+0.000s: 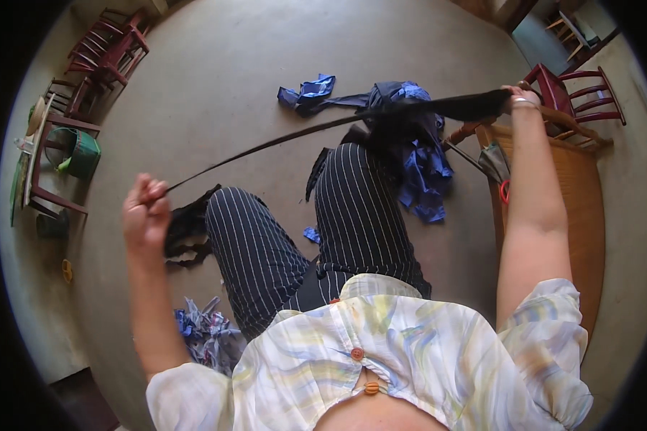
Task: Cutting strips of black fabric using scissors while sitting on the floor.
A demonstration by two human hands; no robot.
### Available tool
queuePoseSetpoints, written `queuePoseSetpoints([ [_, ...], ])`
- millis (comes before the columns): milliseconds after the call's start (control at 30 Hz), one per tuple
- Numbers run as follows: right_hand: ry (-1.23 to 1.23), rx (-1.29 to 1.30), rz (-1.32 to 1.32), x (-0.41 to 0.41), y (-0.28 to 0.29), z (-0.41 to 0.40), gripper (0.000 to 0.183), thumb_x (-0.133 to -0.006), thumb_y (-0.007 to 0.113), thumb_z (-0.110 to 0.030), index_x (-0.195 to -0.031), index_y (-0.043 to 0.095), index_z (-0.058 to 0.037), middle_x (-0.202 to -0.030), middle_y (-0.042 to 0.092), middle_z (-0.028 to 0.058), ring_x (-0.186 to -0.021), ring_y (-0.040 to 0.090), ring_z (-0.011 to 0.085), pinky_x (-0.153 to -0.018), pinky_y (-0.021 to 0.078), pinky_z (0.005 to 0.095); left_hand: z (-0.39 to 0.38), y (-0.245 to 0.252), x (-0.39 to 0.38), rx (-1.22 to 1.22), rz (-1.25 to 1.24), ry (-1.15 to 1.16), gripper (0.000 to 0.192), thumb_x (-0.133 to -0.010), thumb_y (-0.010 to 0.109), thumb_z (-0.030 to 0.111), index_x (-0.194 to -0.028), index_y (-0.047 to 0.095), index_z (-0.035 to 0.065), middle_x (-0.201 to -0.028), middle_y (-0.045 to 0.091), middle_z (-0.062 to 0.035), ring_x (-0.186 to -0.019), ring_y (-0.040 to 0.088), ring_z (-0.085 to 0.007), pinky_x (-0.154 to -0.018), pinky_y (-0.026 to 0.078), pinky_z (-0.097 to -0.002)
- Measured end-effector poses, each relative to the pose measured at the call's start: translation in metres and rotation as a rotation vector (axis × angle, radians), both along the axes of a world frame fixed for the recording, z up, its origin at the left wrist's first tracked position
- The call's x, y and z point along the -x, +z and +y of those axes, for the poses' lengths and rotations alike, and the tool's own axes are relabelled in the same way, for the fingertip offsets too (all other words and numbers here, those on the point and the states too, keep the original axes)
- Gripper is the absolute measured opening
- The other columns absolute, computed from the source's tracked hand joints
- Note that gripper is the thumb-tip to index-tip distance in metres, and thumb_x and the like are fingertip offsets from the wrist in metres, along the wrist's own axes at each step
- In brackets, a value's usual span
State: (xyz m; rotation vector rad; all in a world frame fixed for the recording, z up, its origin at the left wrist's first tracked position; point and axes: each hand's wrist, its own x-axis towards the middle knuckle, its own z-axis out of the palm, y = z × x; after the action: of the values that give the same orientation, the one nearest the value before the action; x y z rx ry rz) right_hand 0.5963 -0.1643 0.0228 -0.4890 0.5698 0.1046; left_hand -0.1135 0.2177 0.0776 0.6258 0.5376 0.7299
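Note:
A long piece of black cloth (pixel 410 110) is stretched across in front of me, above my knees. My left hand (pixel 147 207), slightly blurred, grips its narrow end. My right hand (pixel 523 97), with a bangle at the wrist, is closed on the wider, bunched end. Beneath the cloth, blue fabric pieces (pixel 426 178) and dark fabric lie heaped beside my right knee. A smaller blue piece (pixel 318 86) lies on the floor beyond. More black cloth (pixel 186 226) lies beside my left knee, and a blue scrap (pixel 311 234) is between my legs.
A wooden piece of furniture (pixel 561 199) stands close on the right, with a red-handled tool (pixel 504 191) at its side. A red chair (pixel 587 94) is behind it. Crumpled fabric (pixel 210 334) lies at my left. Chairs (pixel 108 54) and a table (pixel 59 199) line the left wall.

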Motion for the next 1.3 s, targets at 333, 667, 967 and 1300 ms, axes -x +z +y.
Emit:
queuePoseSetpoints([
  [333, 0.153, 0.095, 0.052, 0.04, 0.011, -0.007, 0.016, -0.086, 0.036, -0.013, -0.082, 0.052, -0.0115, -0.071, 0.047, -0.0003, -0.063, 0.047, 0.0137, -0.052, 0.039, 0.0305, 0.087, -0.082, 0.302, -0.046, 0.489, 0.62, 0.021, -0.091, 0.044, 0.019, -0.074, 0.046, 0.0077, -0.054, 0.038, 0.0014, -0.044, 0.036, -0.0074, -0.034, 0.026, -0.0168],
  [667, 1.023, 0.75, -0.403, 0.243, 0.037, -0.034, 0.019, -0.089, 0.048, -0.024, -0.074, 0.044, -0.013, -0.051, 0.033, -0.0054, -0.043, 0.029, 0.0052, -0.042, 0.0239, 0.019, 0.003, -0.081, 0.183, 0.067, 1.042, 0.191, 0.016, -0.084, 0.056, 0.023, -0.082, 0.054, 0.0075, -0.06, 0.052, -0.0002, -0.056, 0.051, -0.0098, -0.044, 0.04, -0.0228],
  [967, 1.407, 1.338, -1.302, 0.387, 0.034, 0.027, 0.043, -0.065, 0.071, -0.014, -0.103, 0.052, -0.0047, -0.085, 0.055, 0.0035, -0.08, 0.053, 0.0132, -0.074, 0.0434, 0.0254, -0.098, -0.028, -0.06, -1.248, 0.712, -0.462, 0.033, -0.077, 0.058, 0.008, -0.108, 0.055, -0.0007, -0.115, 0.051, -0.0155, -0.106, 0.051, -0.0246, -0.089, 0.04, -0.0321],
  [1300, 1.369, 1.841, -1.195, 0.41, -0.045, 0.046, 0.034, -0.077, 0.061, -0.038, -0.084, 0.057, -0.005, -0.076, 0.061, 0.0172, -0.075, 0.059, 0.0333, -0.068, 0.0473, 0.0395, -0.155, -0.082, -0.131, -1.281, 0.865, -0.653, 0.036, -0.082, 0.053, 0.04, -0.073, 0.063, 0.0062, -0.07, 0.06, -0.0147, -0.07, 0.058, -0.0315, -0.063, 0.045, -0.0376],
])
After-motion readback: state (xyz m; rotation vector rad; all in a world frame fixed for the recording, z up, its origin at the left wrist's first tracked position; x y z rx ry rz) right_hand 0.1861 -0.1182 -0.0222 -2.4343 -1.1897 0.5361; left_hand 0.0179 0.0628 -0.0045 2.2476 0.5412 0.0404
